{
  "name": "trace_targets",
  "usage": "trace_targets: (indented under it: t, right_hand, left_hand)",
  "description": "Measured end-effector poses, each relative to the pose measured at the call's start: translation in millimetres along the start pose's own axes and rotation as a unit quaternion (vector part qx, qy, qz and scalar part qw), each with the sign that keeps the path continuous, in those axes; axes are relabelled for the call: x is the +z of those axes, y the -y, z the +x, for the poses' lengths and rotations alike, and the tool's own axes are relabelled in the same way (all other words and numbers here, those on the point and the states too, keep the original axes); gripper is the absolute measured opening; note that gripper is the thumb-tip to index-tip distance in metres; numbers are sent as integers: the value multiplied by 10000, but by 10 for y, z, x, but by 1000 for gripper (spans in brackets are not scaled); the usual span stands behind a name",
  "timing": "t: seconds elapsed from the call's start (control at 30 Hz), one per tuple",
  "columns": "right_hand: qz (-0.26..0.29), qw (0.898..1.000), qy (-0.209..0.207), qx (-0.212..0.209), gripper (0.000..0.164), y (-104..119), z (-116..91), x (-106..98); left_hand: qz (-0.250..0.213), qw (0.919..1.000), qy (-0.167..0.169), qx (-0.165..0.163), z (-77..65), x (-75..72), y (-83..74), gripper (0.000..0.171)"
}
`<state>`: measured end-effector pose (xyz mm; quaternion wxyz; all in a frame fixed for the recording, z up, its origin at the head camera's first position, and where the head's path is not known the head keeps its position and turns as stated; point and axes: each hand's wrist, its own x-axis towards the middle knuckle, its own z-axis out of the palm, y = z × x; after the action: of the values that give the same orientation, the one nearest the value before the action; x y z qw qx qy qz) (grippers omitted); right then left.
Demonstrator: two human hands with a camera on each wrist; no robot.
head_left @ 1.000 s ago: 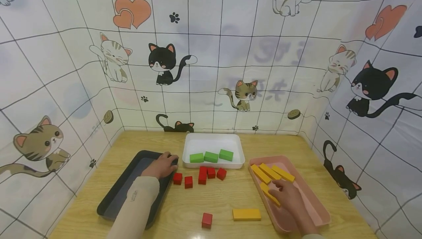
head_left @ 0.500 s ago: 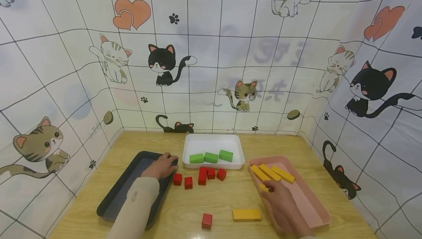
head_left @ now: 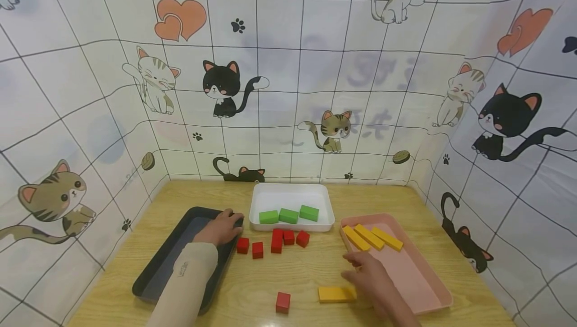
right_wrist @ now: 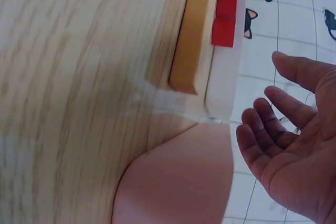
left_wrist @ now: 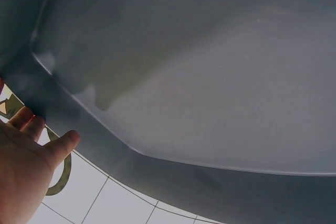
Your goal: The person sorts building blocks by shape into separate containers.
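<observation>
My left hand point(head_left: 221, 227) rests at the far right corner of the dark grey tray point(head_left: 153, 272), fingertips right at its rim; in the left wrist view the thumb point(left_wrist: 65, 145) overlaps the tray wall. My right hand point(head_left: 371, 277) hovers over the left side of the pink tray point(head_left: 428, 287), fingers apart and holding nothing. Just beside it, a yellow block point(head_left: 335, 294) lies on the table, its right end close to the hand. Inside the pink tray, several yellow blocks point(head_left: 378, 237) lie at the far end. The right wrist view shows the yellow block point(right_wrist: 191, 40) beyond the open palm.
A white tray point(head_left: 288, 194) at the back holds three green blocks point(head_left: 288, 215). Several red cubes point(head_left: 277, 242) lie in front of it. One more red cube point(head_left: 283, 302) is near the table's front. A cat-print curtain point(head_left: 279, 76) encloses the table point(head_left: 252, 287).
My right hand has let go of a yellow block in the pink tray and moved left and toward the front, near the yellow block on the table. My left hand has not moved.
</observation>
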<state>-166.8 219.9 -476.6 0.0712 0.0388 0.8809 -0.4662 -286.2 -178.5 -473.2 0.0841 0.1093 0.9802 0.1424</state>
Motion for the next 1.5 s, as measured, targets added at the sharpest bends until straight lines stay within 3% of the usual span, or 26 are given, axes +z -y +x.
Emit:
trace_targets:
  t: [0.17, 0.33, 0.47, 0.6, 0.77, 0.87, 1.17, 1.4, 1.5]
  right_hand:
    - [-761, 9936, 545, -637, 42, -7, -39, 40]
    - [-1234, 9742, 1464, -1193, 43, -78, -26, 80]
    - [-1507, 9617, 1798, -1420, 39, -139, -11, 127]
    - [-1739, 9534, 1718, -1769, 34, -177, -5, 159]
    - [-1985, 9466, 1139, -2272, 30, -230, -22, 204]
    - [-2010, 9489, 946, -2242, 31, -243, -18, 219]
    - [-2106, 9496, 1094, -2046, 35, -213, 13, 235]
    - [-1752, 9703, 1033, -1312, 38, -110, 28, 210]
    - [-1708, 9729, 917, -1264, 36, -53, 34, 162]
  left_hand:
    - [-26, 10000, -26, 50, 0, 19, 10, 43]
    - [-36, 10000, -61, 38, -9, 22, 11, 43]
    - [-44, 10000, -52, 28, -8, 27, 15, 44]
    - [-75, 10000, -20, 24, -16, 25, 12, 44]
    - [-86, 10000, -7, -1, -19, 21, 0, 44]
    - [-74, 10000, -29, 5, -13, 18, -3, 44]
    - [-78, 10000, -11, -31, 5, 31, 9, 44]
    - [-121, 9999, -46, 20, 1, 12, 4, 44]
    - [-120, 9999, -54, 37, 1, 9, 6, 44]
